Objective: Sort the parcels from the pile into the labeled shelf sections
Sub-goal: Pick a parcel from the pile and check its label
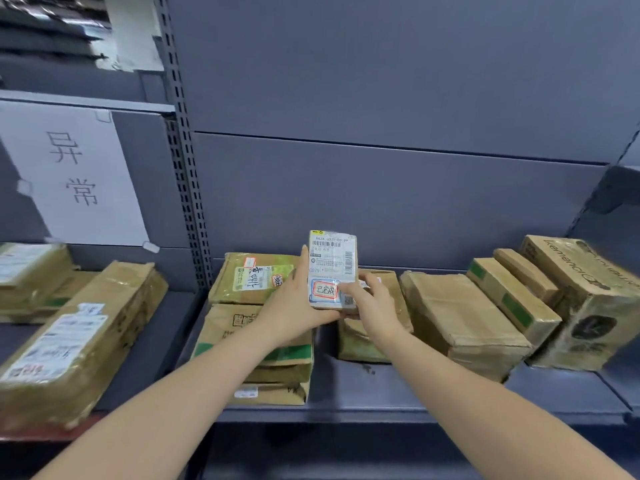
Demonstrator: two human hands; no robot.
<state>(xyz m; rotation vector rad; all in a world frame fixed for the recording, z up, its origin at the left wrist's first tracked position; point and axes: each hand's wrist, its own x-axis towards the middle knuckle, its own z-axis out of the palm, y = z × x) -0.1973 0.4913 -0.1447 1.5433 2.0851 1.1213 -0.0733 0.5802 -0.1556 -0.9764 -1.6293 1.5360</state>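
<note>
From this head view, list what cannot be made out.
- Small parcel: label print too small; lower edge covered by both hands, left and right.
- Box behind it: top hidden by the right hand.
- Top-left shelf: blurred, cut off.

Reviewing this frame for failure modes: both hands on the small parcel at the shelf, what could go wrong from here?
1. The small white-labelled parcel is held upright above the shelf by left hand and right hand, mostly at its lower end; it could tip or slip.
2. Setting it on the tilted brown cardboard box beneath might let it slide off.
3. The white paper sign marks the left section; this bay's label isn't visible, so mis-sorting is possible.
</note>
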